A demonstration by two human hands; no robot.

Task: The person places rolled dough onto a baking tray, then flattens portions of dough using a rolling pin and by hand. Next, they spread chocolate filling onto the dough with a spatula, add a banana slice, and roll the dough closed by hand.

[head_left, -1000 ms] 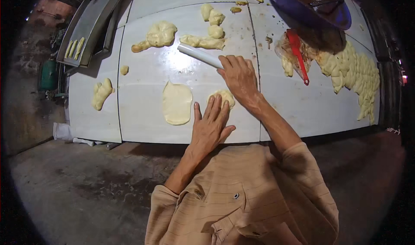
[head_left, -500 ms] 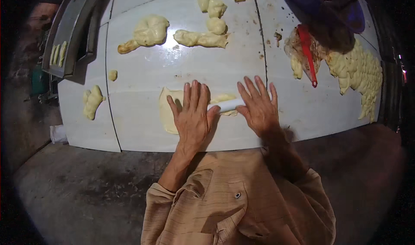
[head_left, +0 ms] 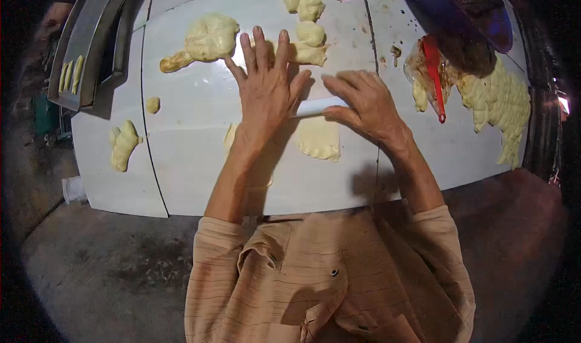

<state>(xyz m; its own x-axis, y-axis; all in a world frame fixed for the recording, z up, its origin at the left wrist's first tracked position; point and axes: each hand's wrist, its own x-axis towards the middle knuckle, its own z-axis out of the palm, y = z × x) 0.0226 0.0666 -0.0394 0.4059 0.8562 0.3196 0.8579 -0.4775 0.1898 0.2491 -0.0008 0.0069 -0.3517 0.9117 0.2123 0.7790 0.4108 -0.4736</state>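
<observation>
Left hand [head_left: 263,92], splayed, and right hand [head_left: 368,107], unclenched, rest over one white rolling pin [head_left: 316,106]; two dough sheets [head_left: 319,140] lie on its near side.

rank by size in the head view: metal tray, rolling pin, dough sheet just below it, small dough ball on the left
1. Metal tray
2. Dough sheet
3. Small dough ball
Rolling pin: partly hidden; bigger than the ball, unsure against the sheet.

Smooth plast.-look rolling pin [head_left: 311,107], glossy tabletop [head_left: 193,116], smooth dough sheet [head_left: 319,141], dull mtl. tray [head_left: 91,27], matt cloth shirt [head_left: 302,252]
</observation>
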